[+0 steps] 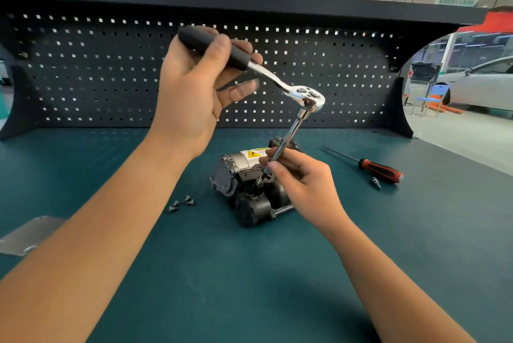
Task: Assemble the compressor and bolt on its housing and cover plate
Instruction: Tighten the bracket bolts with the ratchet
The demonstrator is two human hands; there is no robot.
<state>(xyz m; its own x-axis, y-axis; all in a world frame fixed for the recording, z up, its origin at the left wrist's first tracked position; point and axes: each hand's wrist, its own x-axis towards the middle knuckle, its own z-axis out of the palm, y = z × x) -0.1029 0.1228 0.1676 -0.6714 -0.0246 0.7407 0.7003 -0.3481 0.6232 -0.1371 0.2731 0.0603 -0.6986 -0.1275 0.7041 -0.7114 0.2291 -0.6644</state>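
Note:
The compressor [244, 187], grey metal with black parts and a yellow warning label, sits in the middle of the green bench mat. My left hand [194, 87] holds the black handle of a chrome ratchet [302, 93] raised above it. A long extension bar [288, 134] runs down from the ratchet head to a bolt on top of the compressor. My right hand [299, 176] pinches the lower end of that bar just above the compressor. Two loose bolts [181, 203] lie on the mat left of the compressor.
A red-and-black screwdriver [380, 170] lies to the right, with a small bit [376, 183] beside it. A flat metal plate [27, 234] rests at the left edge. A dark pegboard [111, 65] closes the back of the bench [249, 287].

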